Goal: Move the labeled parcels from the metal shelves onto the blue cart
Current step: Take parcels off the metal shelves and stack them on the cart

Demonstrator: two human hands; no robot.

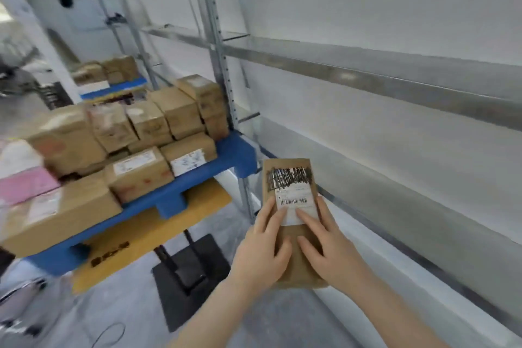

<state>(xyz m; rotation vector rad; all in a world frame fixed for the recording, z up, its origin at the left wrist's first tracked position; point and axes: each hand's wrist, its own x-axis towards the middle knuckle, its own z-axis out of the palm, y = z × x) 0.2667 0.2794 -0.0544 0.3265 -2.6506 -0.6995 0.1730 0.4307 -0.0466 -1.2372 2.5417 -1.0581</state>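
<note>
Both hands were nearest, reaching forward at the near centre: the left hand [261, 251] and the right hand [329, 248] lay side by side on the front of one flat brown parcel [296, 267], fingers stretched nearly straight over its face and thumbs resting on the cardboard. Whether any finger hooked behind it could not be told. The parcel stood long-end up in front of the low levels of the metal shelves [367, 79], to the right of the blue cart [228, 154] and apart from it; whether its lower end rested on anything could not be told. The shelves ran along the white wall from the near right to the far left, their grey beams and perforated uprights bare in this stretch. The cart stood to the left, its blue deck sitting on a yellow board [169, 223] above a black base [192, 271]. On the deck brown cartons [141, 172] were packed close together in rows and stacked in two layers, several showing white labels, and a pink package [25, 183] lay at the near left among them. Further off on the left, a second blue deck [113, 89] carried a smaller heap of cartons [113, 68]. The held parcel bore a white barcode label [296, 203], with fingertips of both hands touching it, and a black scribble [289, 178] covered the part above.
</note>
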